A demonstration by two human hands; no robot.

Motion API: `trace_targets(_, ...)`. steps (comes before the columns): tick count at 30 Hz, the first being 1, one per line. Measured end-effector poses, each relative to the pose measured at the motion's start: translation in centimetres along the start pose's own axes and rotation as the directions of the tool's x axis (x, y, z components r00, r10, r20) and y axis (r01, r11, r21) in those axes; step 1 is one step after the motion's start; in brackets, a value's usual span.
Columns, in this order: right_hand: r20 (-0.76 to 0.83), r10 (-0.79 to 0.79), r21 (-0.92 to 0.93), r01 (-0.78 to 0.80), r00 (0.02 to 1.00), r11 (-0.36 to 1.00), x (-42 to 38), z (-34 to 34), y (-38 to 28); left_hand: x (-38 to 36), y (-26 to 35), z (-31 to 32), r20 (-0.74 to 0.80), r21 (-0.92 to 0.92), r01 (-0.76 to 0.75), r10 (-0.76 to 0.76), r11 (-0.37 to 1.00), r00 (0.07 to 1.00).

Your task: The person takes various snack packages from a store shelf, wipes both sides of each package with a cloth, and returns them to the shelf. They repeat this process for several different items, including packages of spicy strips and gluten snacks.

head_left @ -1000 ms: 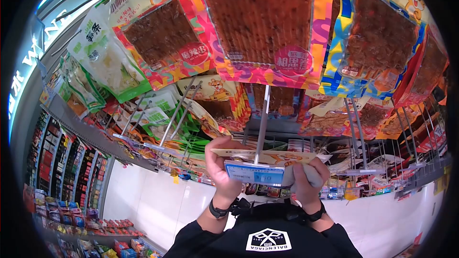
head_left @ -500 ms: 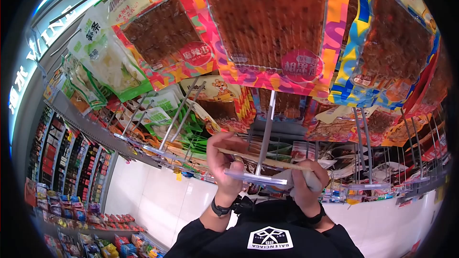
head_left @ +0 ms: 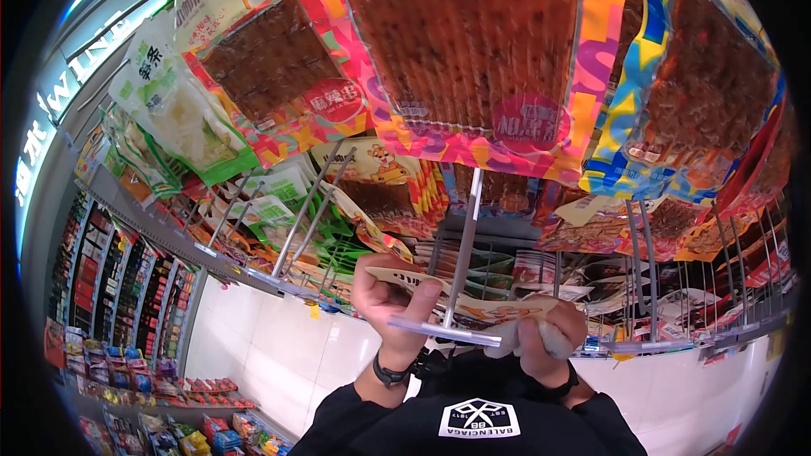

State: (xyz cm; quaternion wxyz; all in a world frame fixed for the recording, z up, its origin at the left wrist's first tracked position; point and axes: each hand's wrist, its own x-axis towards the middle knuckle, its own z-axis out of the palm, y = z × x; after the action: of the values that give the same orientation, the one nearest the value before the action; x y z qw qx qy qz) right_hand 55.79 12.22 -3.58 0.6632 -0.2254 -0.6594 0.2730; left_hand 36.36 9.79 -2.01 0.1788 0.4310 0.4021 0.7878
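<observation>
Left hand point(head_left: 395, 300): thumb and fingers pinching one end of the cream pack point(head_left: 498, 311).
Right hand point(head_left: 547, 339): closed on its other end, along with a grey wad point(head_left: 555, 339), perhaps cloth.
Cream pack: stretched between both hands, beside the metal hook point(head_left: 466, 245).
Nearer the body: clear label holder point(head_left: 444, 332).
Above the grip: large pink-edged snack pack point(head_left: 473, 51).
Below: black shirt point(head_left: 397, 422).

Cream package point(head_left: 473, 305): printed face, dark lettering near left end, orange cartoon tiger near right end; held up between left hand point(head_left: 395, 300) and right hand point(head_left: 547, 336), tilted, left end higher. Grey cloth point(head_left: 554, 340): soft, crumpled, in right hand. Clear label holder point(head_left: 443, 332): narrow strip, seen nearly edge-on, at end of metal rod point(head_left: 464, 257).
</observation>
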Motion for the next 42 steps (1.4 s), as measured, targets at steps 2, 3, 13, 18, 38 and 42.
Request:
trace_targets(2, -0.04, -0.072, -0.063, 0.069, 0.997, 0.996, 0.0, 0.3, 0.1, 0.1, 0.0, 0.4, -0.005, -0.001, 0.027, -0.027, 1.0, 1.0)
trace_targets(3, -0.071, -0.05, -0.118, 0.042, 0.996, 0.992, -0.2, 0.5, 0.5, 0.2, -0.2, 0.3, -0.004, -0.002, 0.03, -0.03, 1.0, 1.0)
trace_targets(13, 0.026, 0.055, -0.108, -0.052, 0.998, 0.993, 0.7, -0.5, 0.9, -0.4, -1.5, 0.1, -0.033, -0.074, -0.007, 0.005, 0.997, 0.999)
trace_targets(18, 0.013, 0.024, -0.1, -0.023, 1.0, 0.995, 0.6, -0.2, 1.5, 0.3, -2.1, 0.7, -0.015, 0.03, -0.188, 0.189, 0.982, 0.982)
trace_targets(38, -0.203, 0.28, -0.069, -0.299, 0.938, 0.952, 3.1, 1.2, 4.3, 2.5, -3.1, 3.7, -0.056, -0.012, 0.166, -0.167, 0.986, 0.984)
trace_targets(42, -0.173, 0.396, -0.014, -0.404, 0.902, 0.915, 4.8, 1.5, 5.2, 3.0, -3.5, 3.6, 0.03, 0.324, -0.171, 0.171, 0.93, 0.985)
